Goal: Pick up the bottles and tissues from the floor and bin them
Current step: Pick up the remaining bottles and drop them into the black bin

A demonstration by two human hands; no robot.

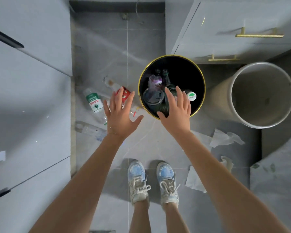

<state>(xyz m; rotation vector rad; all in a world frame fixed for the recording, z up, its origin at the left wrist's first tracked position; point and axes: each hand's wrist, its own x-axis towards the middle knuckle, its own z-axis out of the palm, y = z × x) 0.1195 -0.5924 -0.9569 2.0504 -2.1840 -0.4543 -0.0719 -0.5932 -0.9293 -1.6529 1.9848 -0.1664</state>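
Note:
A black bin with a gold rim [202, 76] stands on the floor ahead and holds several bottles and a lidded cup. My right hand [176, 110] hovers over its near edge, fingers spread, holding nothing. My left hand [121, 115] is also spread and empty, above the floor left of the bin. Under and beside it lie a clear bottle with a green label [94, 103], a red-labelled bottle [123, 93] and a clear bottle [89, 129] by the cabinet. White tissues [225, 137] lie to the right, and another tissue [194, 179] lies near my right shoe.
A large empty grey bucket [238, 105] stands right of the bin. Grey cabinets wall in the left side, and drawers with gold handles [259, 35] are at the upper right. My feet in blue and white shoes [138, 180] stand on the grey tiled floor.

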